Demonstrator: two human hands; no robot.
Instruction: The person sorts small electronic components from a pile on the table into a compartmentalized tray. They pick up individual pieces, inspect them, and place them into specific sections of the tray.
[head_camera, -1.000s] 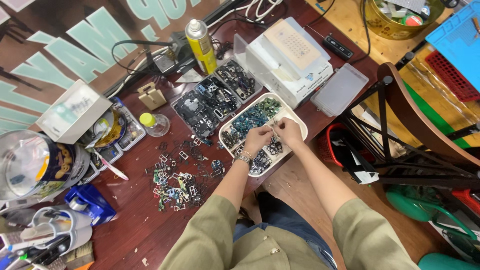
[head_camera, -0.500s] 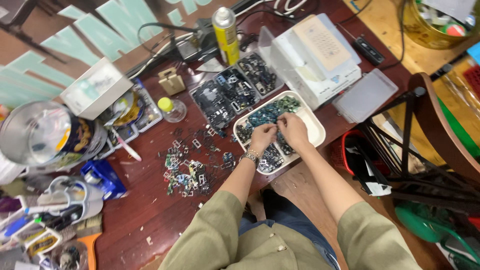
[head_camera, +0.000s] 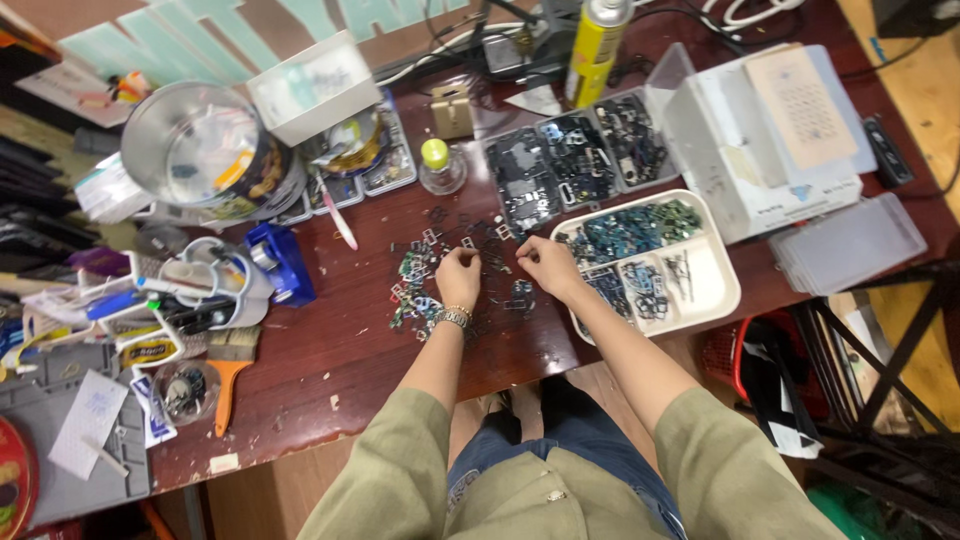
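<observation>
My left hand (head_camera: 458, 275), with a bracelet at the wrist, rests curled with its fingertips down on a scatter of small dark and green metal parts (head_camera: 420, 290) on the dark red table (head_camera: 330, 360). Close to its right, my right hand (head_camera: 545, 265) has its fingers bunched and pointing left at the same scatter, beside the left edge of a white divided tray (head_camera: 712, 292). The tray holds sorted small parts. Whether either hand pinches a part is too small to tell.
Behind the hands lies a black compartment tray of parts (head_camera: 560, 165), with a yellow spray can (head_camera: 597, 45), a yellow-capped small bottle (head_camera: 440, 165) and a white box (head_camera: 760, 130). A clear lid (head_camera: 850, 245) sits at the right. At the left are a round metal tin (head_camera: 200, 150), a blue tape dispenser (head_camera: 280, 260) and tool clutter.
Both hands have left the white divided tray and moved left to the loose scatter of parts on the table. The view has shifted closer.
</observation>
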